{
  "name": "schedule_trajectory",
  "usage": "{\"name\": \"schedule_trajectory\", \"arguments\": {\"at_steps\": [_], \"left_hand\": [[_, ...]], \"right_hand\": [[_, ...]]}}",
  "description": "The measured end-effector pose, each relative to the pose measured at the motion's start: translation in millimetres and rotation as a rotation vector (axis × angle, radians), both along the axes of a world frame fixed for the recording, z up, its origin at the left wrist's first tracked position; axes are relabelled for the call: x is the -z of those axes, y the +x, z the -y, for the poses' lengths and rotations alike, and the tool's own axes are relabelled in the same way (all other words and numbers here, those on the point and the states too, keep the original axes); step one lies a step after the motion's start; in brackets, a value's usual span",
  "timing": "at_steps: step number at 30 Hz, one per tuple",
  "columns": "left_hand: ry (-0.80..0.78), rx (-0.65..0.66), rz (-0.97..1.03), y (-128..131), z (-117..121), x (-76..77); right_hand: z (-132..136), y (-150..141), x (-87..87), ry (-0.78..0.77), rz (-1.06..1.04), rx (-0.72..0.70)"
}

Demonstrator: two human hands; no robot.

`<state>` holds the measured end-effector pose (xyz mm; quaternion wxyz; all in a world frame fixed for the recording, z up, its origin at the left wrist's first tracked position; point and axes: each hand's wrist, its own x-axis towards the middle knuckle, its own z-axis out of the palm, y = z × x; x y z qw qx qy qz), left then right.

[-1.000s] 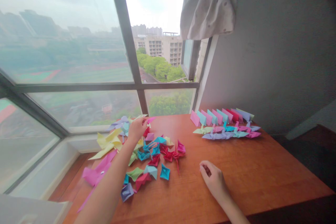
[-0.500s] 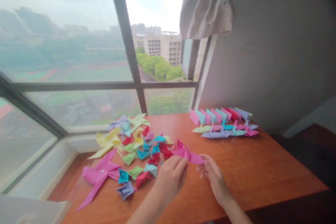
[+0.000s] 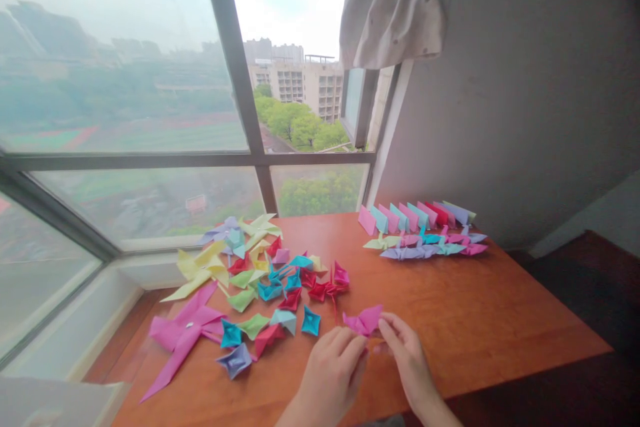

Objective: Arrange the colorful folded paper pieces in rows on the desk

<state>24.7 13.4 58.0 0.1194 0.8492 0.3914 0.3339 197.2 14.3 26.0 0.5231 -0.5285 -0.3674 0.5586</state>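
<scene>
Between my two hands is a magenta paper crane (image 3: 364, 321), held just above the front part of the wooden table (image 3: 475, 320). My left hand (image 3: 334, 365) is closed on its near left side, fingers curled so that the fingertips are hidden. With thumb and fingers my right hand (image 3: 404, 351) pinches the crane's right tip. Left of the hands lie loose folded paper boats, among them a blue one (image 3: 311, 321), a red one (image 3: 269, 339) and a lilac one (image 3: 235, 361).
Paper pinwheels, one magenta (image 3: 187, 328) and one yellow (image 3: 199, 268), lie at the left. At the back right, paper cranes (image 3: 410, 251) sit in rows before a line of upright folded papers (image 3: 400, 217). A window (image 3: 200, 160) borders the table.
My left hand came back from the far left pile with the magenta crane. My right hand took hold of its tip, and both hands drew it nearer and lower.
</scene>
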Motion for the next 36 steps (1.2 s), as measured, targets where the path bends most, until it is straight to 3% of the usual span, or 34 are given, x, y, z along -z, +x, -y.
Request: {"name": "schedule_trajectory", "arguments": {"at_steps": [8,14,19,23,26,32,36], "left_hand": [[-0.137,-0.046,0.163,-12,7,10.1],[-0.18,0.014,0.071,-13,8,5.9],[-0.143,0.096,0.053,-16,11,4.4],[-0.106,-0.068,0.186,-22,14,11.5],[-0.278,-0.156,0.292,-23,15,15.0],[-0.849,-0.003,0.568,-18,10,21.4],[-1.076,0.039,0.745,-17,7,30.7]], "right_hand": [[3,-10,2.1,-0.026,0.074,-0.093],[3,-10,4.2,-0.004,0.167,-0.142],[-3,-13,4.4,0.036,0.209,-0.074],[-2,-11,5.0,-0.046,0.118,-0.032],[1,-9,4.4,-0.088,0.025,-0.029],[5,-8,0.2,-0.163,-0.278,-0.033],[4,-2,1.8,-0.188,-0.426,0.006]]}}
